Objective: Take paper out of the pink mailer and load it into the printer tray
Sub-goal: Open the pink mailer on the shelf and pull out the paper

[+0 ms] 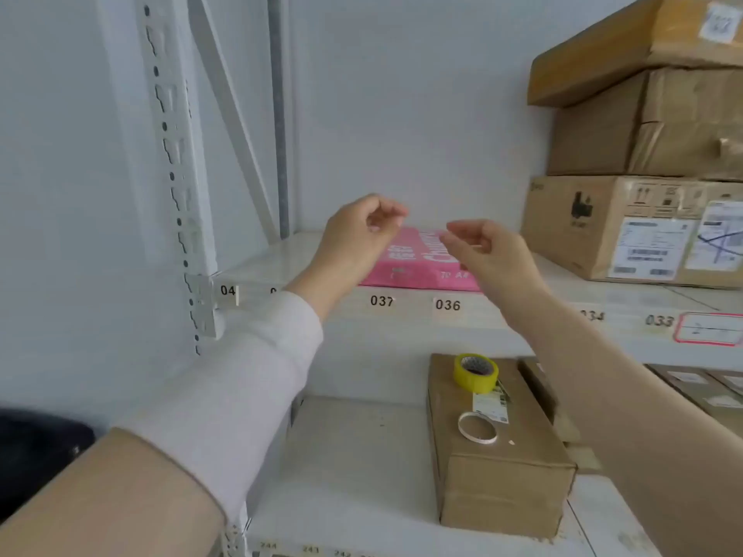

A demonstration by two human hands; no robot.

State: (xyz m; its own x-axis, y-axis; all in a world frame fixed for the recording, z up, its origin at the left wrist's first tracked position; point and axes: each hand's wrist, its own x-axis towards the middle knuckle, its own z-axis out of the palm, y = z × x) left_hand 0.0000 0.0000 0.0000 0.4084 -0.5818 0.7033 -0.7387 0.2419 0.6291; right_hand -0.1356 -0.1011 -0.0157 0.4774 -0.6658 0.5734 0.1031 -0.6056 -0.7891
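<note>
A pink mailer (418, 263) with white lettering lies flat on the upper white shelf (257, 259), above the labels 037 and 036. My left hand (354, 239) hovers over its left end, fingers curled and apart, holding nothing. My right hand (490, 251) hovers over its right end, fingers loosely bent, also holding nothing. Neither hand clearly touches the mailer. Both hands hide parts of it. No printer or tray is in view.
Stacked cardboard boxes (643, 154) fill the upper shelf's right side. On the lower shelf a brown box (498, 468) carries a yellow tape roll (476, 373) and a thin white tape ring (477, 427). A perforated white shelf post (177, 186) stands at left.
</note>
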